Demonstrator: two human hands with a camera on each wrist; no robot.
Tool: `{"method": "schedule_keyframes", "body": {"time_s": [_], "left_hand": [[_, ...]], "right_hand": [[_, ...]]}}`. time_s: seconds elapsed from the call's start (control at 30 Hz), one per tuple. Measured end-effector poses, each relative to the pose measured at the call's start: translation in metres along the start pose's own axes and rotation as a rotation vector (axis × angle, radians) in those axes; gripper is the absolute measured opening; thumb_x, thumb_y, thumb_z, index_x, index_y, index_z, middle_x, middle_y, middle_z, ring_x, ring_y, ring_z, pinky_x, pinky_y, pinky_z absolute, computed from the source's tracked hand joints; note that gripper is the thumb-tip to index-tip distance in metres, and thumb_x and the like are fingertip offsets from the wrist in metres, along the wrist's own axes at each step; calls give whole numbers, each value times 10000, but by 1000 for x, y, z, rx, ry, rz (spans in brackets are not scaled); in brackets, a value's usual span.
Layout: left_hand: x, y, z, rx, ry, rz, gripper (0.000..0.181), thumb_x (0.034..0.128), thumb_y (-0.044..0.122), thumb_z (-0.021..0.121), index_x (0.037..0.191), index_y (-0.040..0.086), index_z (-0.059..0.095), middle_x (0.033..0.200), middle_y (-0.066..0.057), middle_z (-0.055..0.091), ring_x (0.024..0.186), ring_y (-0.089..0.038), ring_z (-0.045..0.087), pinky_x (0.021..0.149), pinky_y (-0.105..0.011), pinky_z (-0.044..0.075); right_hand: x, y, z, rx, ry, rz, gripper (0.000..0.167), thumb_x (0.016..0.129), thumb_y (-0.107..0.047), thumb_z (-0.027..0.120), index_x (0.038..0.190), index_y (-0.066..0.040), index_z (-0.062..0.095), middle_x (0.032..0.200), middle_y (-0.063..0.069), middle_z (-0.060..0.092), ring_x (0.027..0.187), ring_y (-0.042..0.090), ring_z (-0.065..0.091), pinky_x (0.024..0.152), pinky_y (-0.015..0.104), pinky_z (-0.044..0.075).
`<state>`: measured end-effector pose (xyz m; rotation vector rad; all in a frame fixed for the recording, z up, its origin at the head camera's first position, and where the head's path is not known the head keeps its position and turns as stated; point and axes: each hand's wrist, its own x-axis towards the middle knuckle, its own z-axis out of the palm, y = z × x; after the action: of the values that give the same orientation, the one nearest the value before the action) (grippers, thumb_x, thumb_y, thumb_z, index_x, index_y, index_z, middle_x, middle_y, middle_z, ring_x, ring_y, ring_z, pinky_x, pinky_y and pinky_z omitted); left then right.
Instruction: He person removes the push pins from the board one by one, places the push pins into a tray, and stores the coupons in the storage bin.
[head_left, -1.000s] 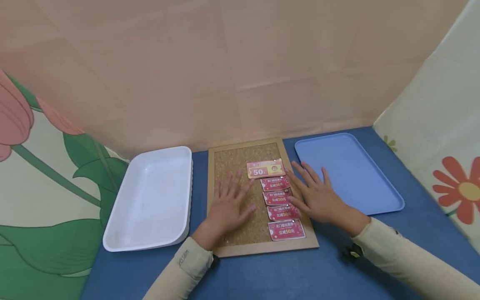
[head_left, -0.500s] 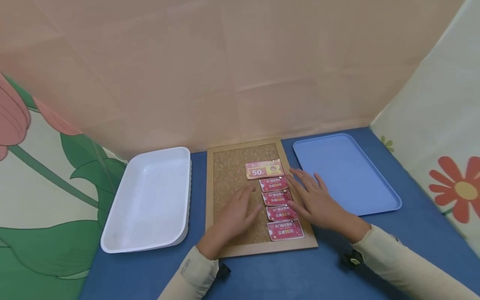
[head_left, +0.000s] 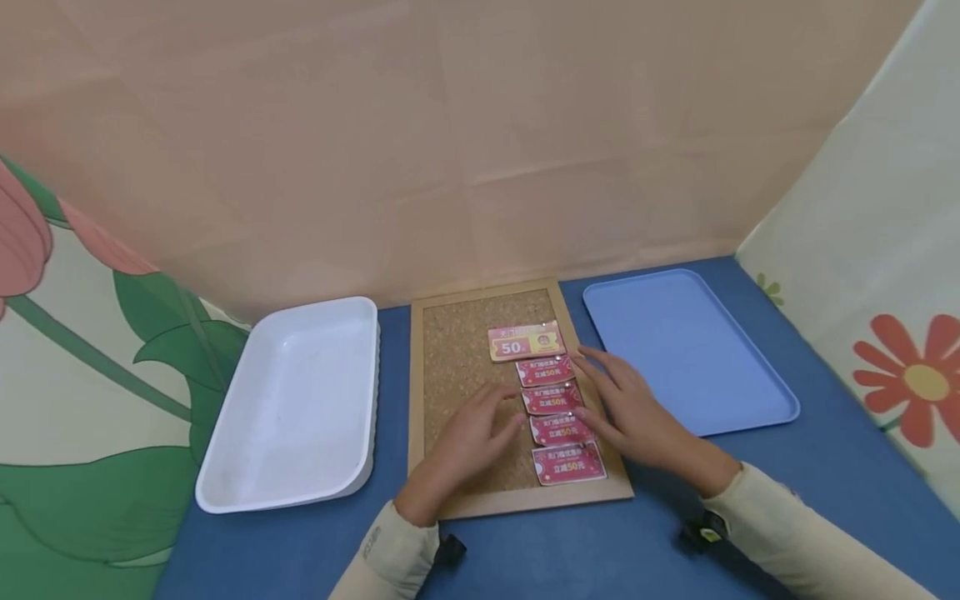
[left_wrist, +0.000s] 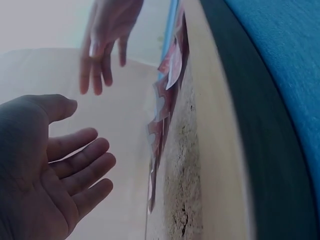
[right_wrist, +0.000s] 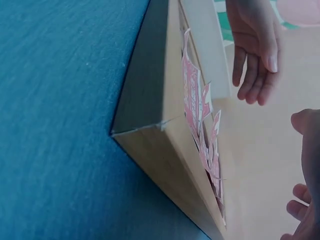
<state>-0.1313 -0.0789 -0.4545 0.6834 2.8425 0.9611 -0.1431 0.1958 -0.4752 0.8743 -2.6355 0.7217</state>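
A wood-framed cork board (head_left: 450,333) lies on the table, with a column of red and pink paper coupons (head_left: 567,463) along its right half. Small shiny specks, perhaps pins, show at the coupons' upper edges. Over the board's lower middle is my left hand (head_left: 468,437), fingers loosely bent and holding nothing. My right hand (head_left: 637,412) hovers by the board's right edge, fingertips close to the middle coupons. In the left wrist view the left hand (left_wrist: 65,170) is apart from the board, and the coupons (left_wrist: 162,100) curl up from the cork.
To the left of the board stands a deep white tray (head_left: 300,400). A flat blue tray (head_left: 690,350) lies to its right. Blue cloth (head_left: 540,554) covers the table, with a tan backdrop (head_left: 450,150) behind and flower-patterned sheets on both sides.
My left hand has turned and shifted slightly right, its spread fingers now bent and closer together. The right hand's fingers have drawn together a little. The coupons stay in place on the board.
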Motion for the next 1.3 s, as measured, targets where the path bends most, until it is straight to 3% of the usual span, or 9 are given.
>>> {"method": "schedule_keyframes", "body": {"time_s": [0.2,0.37,0.53,0.77,1.0,1.3], "left_hand": [[-1,1,0,-32,-15,3,382,994,383,538,1319,188,584,1318,62,551,1235,-128,506,988,-396,443],[0,3,-2,-56,-25,-28,349,986,395,551,1259,191,622,1210,93,582,1110,-87,555,914,-358,487],[1,5,-2,-75,-72,-21,297,973,353,592,1205,178,649,1115,94,608,1005,-68,564,851,-307,500],[0,6,1,-70,-131,-49,295,961,372,606,1179,179,653,1089,82,615,995,-74,560,862,-330,490],[1,8,5,-126,-154,-58,203,952,365,624,1061,201,672,950,130,585,860,-46,545,761,-279,485],[3,2,20,-145,-204,-50,106,943,333,646,956,228,638,858,134,577,775,-37,541,688,-225,475]], "right_hand": [[-2,-2,1,75,2,22,774,906,-347,674,1541,-181,263,1548,101,275,1379,347,287,1015,610,324],[-3,-7,0,133,9,59,762,902,-327,693,1531,-176,290,1507,129,321,1363,353,300,981,616,368],[-7,-9,1,202,42,87,718,887,-270,722,1496,-154,360,1462,171,382,1337,355,343,970,626,370],[-12,-9,7,278,37,95,634,878,-225,736,1439,-156,448,1416,88,447,1292,296,409,973,586,386],[-18,-7,13,310,-8,119,587,866,-278,751,1379,-123,512,1367,58,490,1246,269,459,942,559,432],[-25,-4,19,330,1,117,486,862,-275,756,1295,-135,584,1265,-78,555,1158,151,540,928,468,469]]}}
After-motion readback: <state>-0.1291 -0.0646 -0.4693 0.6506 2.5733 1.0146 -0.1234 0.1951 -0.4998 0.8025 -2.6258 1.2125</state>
